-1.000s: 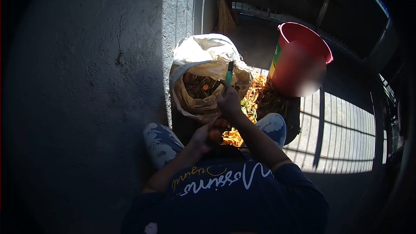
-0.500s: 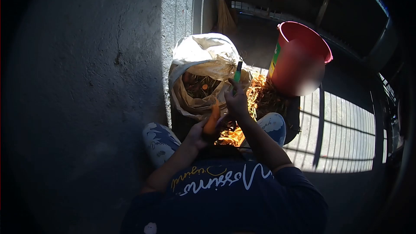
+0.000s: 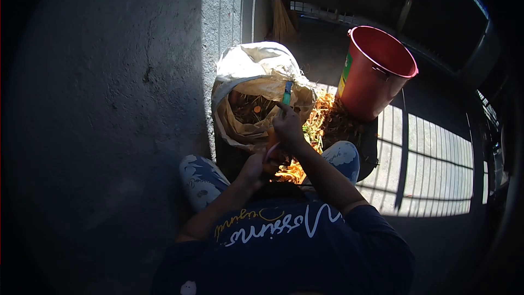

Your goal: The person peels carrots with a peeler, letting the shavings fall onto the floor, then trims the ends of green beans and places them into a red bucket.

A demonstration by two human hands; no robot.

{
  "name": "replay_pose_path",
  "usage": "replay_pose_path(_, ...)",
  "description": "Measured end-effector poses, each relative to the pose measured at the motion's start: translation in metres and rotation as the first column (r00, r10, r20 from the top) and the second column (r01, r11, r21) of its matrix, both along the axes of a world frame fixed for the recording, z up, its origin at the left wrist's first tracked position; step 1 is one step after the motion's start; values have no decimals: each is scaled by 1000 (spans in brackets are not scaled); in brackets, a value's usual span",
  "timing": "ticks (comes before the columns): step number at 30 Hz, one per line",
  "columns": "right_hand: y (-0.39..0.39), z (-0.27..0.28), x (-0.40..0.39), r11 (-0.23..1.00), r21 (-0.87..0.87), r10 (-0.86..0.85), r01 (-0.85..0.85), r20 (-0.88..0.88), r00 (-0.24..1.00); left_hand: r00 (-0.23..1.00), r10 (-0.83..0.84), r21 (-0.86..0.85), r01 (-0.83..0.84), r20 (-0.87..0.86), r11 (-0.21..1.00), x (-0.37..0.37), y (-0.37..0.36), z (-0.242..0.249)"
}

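Note:
My left hand is closed around the lower end of an orange carrot, whose tip points away from me. In my right hand is a green-handled peeler; its handle sticks up past my fingers. The working end lies against or close to the carrot, and a curved pinkish edge shows there, too dark to make out fully. My right hand partly covers the carrot. Just beyond my hands stands an open whitish sack, with carrots and dry plant bits inside. Orange peelings lie below my hands.
A red bucket stands to the right behind the sack, beside more scraps. The rough wall rises close on the left. A broom leans at the back. Barred sunlight falls on the floor at the right.
My right hand has moved left and slightly down, bringing the peeler over the carrot. The carrot now shows less behind my fingers. My left hand keeps its hold.

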State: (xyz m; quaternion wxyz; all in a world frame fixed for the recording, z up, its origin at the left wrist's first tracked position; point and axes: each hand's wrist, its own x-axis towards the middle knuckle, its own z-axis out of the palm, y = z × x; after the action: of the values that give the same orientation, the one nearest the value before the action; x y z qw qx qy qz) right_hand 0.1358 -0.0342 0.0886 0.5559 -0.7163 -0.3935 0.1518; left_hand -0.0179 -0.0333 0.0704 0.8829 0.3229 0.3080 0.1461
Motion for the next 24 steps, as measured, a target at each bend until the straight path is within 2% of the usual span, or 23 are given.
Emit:
replay_pose_path(2,14,-10,18,998,-59,13,-15,-32,999,999,-30,61,32,-33,998,-6,2,6)
replay_pose_path(4,31,-24,48,985,-69,-158,160,42,987,996,-58,125,66,-65,990,-11,-2,19)
replay_pose_path(6,36,-35,84,943,-14,-320,333,238,917,979,-115,134,138,-170,981,-19,-18,38)
replay_pose_path(7,38,-51,101,923,-6,-370,384,258,893,972,-199,94,211,-121,973,-23,-18,34)
replay_pose_path(8,38,-63,114,902,4,-415,432,281,865,973,-199,95,211,-119,973,-25,-17,31)
replay_pose_path(10,28,-50,111,907,-14,-399,421,293,869,991,-93,-23,91,-101,996,-25,-10,25)
replay_pose_path(11,22,-42,103,930,6,-362,367,187,913,991,-91,-25,89,-96,996,-25,-4,17)
replay_pose_path(12,18,-35,93,949,29,-316,315,80,945,998,-62,-107,60,-21,992,-24,3,7)
replay_pose_path(13,15,-28,81,946,105,-319,308,111,941,998,-28,-190,36,49,981,-22,6,4)
replay_pose_path(14,9,-20,70,946,99,-318,308,111,941,998,-27,-196,36,48,980,-20,8,1)
replay_pose_path(16,-10,23,35,989,-18,-149,148,-93,984,1000,-2,-194,0,-9,981,-16,10,1)
replay_pose_path(17,-10,21,23,988,-19,-154,153,-97,983,1000,-6,-194,4,-13,981,-13,9,1)
replay_pose_path(19,-11,18,2,994,98,-55,53,20,998,1000,0,-258,5,20,966,-6,6,2)
replay_pose_path(20,-14,21,-8,994,98,-55,53,20,998,1000,1,-258,4,20,966,-5,7,-2)
replay_pose_path(22,-22,33,-25,997,64,25,-34,134,991,991,-46,-266,78,122,961,-4,6,-7)
replay_pose_path(23,-18,26,-26,995,100,-22,-2,237,971,991,-46,-267,77,122,961,-4,3,-10)
replay_pose_path(24,-14,20,-21,995,99,-20,-3,236,972,998,-6,-292,24,61,956,-4,-3,-1)
